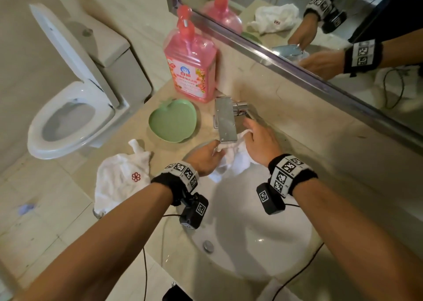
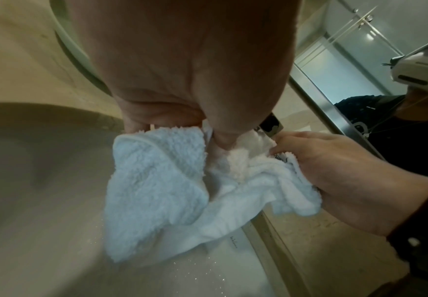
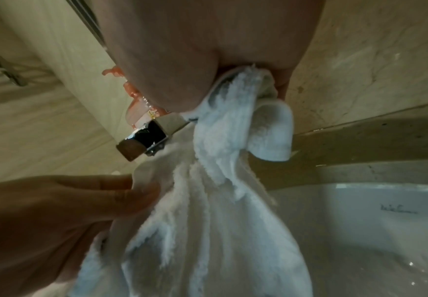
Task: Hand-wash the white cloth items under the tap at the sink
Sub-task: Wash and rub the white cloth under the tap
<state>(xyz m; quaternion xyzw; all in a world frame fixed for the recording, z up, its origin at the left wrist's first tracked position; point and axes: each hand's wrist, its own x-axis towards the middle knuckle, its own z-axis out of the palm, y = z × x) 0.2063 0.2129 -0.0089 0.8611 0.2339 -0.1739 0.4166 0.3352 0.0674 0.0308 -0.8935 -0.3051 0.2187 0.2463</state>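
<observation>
A white terry cloth (image 1: 235, 161) hangs bunched over the back of the white sink (image 1: 263, 239), just under the chrome tap (image 1: 225, 120). My left hand (image 1: 206, 155) grips its left part, seen close in the left wrist view as cloth (image 2: 157, 180) pinched below the palm. My right hand (image 1: 258, 140) grips the cloth's right part beside the tap spout; the right wrist view shows the cloth (image 3: 220, 201) pulled out of the fist, with the tap spout (image 3: 144, 140) beside it. A second white cloth (image 1: 121, 181) with a red flower lies on the counter to the left.
A pink soap bottle (image 1: 190, 60) stands behind the tap, with a green apple-shaped dish (image 1: 171, 122) beside it. An open toilet (image 1: 68, 117) is at the left. A mirror (image 1: 320, 26) runs along the right wall. Cables hang off both wrists over the sink front.
</observation>
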